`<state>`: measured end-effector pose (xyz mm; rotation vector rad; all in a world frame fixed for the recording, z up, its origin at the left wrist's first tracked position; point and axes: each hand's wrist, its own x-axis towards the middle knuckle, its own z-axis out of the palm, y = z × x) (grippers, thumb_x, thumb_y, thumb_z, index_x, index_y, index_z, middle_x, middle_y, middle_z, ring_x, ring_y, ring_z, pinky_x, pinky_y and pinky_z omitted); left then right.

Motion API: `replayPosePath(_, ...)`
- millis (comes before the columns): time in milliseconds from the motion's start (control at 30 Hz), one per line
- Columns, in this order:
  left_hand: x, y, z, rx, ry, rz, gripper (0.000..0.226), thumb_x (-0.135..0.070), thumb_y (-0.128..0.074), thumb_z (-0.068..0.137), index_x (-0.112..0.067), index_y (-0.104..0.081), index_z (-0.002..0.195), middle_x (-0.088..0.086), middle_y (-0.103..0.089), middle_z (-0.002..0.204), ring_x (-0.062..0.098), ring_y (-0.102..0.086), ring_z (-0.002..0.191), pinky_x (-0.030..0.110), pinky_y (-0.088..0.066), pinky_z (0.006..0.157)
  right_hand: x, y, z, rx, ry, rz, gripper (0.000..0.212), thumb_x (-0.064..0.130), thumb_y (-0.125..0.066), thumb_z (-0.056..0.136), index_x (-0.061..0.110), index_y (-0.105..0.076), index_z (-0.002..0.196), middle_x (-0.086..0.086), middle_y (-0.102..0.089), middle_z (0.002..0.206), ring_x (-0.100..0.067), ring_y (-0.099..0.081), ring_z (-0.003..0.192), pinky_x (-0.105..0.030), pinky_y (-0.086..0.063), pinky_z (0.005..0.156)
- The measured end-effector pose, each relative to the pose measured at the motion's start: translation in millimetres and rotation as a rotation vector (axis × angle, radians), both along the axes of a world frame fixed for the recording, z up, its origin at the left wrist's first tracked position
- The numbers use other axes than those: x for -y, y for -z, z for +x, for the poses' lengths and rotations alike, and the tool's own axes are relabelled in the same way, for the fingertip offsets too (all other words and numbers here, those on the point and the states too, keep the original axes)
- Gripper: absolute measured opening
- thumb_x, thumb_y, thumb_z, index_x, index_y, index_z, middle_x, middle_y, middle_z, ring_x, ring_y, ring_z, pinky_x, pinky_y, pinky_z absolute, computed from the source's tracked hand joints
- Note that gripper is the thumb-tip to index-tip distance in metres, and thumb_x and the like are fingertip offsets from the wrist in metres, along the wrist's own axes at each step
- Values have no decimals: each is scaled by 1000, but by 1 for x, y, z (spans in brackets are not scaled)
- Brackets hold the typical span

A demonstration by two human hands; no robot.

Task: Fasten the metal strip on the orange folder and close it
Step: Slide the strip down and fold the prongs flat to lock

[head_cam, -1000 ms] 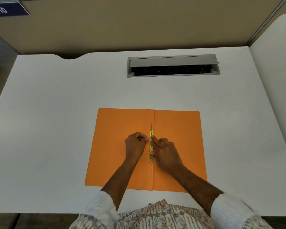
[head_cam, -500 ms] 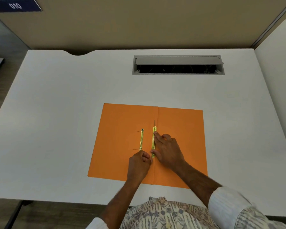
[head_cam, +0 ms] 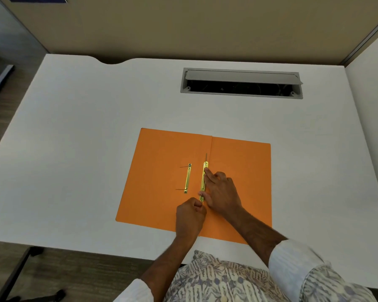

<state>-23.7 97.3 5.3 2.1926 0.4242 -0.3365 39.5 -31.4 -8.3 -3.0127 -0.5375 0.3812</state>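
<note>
The orange folder (head_cam: 162, 171) lies open and flat on the white desk. A long gold metal strip (head_cam: 203, 182) runs along the folder's crease, with a thin prong sticking out past its far end. My right hand (head_cam: 222, 190) presses on this strip, index finger near the far end and thumb at the near end. My left hand (head_cam: 190, 216) is closed in a fist at the strip's near end, fingertips pinched there; what it pinches is hidden. A second, shorter gold strip (head_cam: 187, 178) rests loose on the left flap, with two thin prongs pointing left.
The white desk (head_cam: 96, 138) has a grey cable hatch (head_cam: 241, 83) with its lid raised at the back. A beige partition stands behind the desk, and a white side panel (head_cam: 371, 105) rises at the right. Chair legs and floor show at the left.
My left hand moved from the strip's far end down to its near end, uncovering the second strip on the left flap. My right hand stays on the long strip. The view shifted slightly.
</note>
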Motion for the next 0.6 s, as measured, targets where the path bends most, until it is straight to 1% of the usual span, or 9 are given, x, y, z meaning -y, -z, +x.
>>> replayPosePath(67,4,3,-2,28,9,-1,11,-10,-69,81,-11,-70,70,-1,-69,63,12,-61,57,24,-46,56,0,0,1,-2,-3,0,67,54,-60,88,6,-54,133,-4,-48,149,-32,-55,109,-43,-51,70)
replayPosePath(100,7,4,-2,35,11,2,14,-10,-68,81,-11,-69,67,0,-68,60,13,-60,55,27,-45,55,0,0,1,-3,-6,-1,68,54,-61,87,6,-54,134,-4,-48,150,-32,-54,109,-43,-51,70)
replayPosePath(167,9,6,-3,41,13,12,16,-9,-67,81,-10,-69,65,1,-67,59,14,-59,54,25,-44,54,0,0,1,-3,-13,-4,68,54,-61,87,5,-53,134,-4,-48,150,-32,-55,109,-43,-52,70)
replayPosePath(267,7,6,-5,50,-20,28,14,-7,-66,80,-9,-71,67,1,-68,60,14,-59,55,16,-37,52,1,0,1,-5,-19,-9,69,55,-59,88,5,-52,136,-5,-47,150,-32,-55,110,-43,-51,70)
replayPosePath(367,1,5,-4,47,-82,22,12,-5,-65,78,-8,-70,68,1,-68,62,15,-60,56,18,-40,53,2,-1,1,0,-28,-9,69,55,-56,90,6,-50,138,-5,-46,151,-32,-54,112,-43,-51,72)
replayPosePath(467,0,3,-4,18,-108,12,11,-6,-67,80,-8,-69,69,1,-69,64,16,-62,60,27,-47,57,4,-1,0,9,-33,10,68,55,-58,90,6,-53,136,-5,-47,150,-33,-55,111,-43,-52,71)
replayPosePath(500,-1,3,-4,9,-109,5,11,-7,-69,81,-8,-69,70,1,-69,64,16,-63,61,28,-48,57,5,0,0,7,-35,16,68,55,-58,89,6,-53,136,-5,-46,151,-33,-54,112,-43,-52,72)
replayPosePath(600,-6,2,-4,-10,-117,-37,15,-16,-78,81,-9,-70,71,1,-69,66,15,-64,63,24,-45,56,8,2,-4,-12,-32,50,73,57,-57,89,7,-46,142,-4,-38,156,-32,-49,120,-44,-50,81)
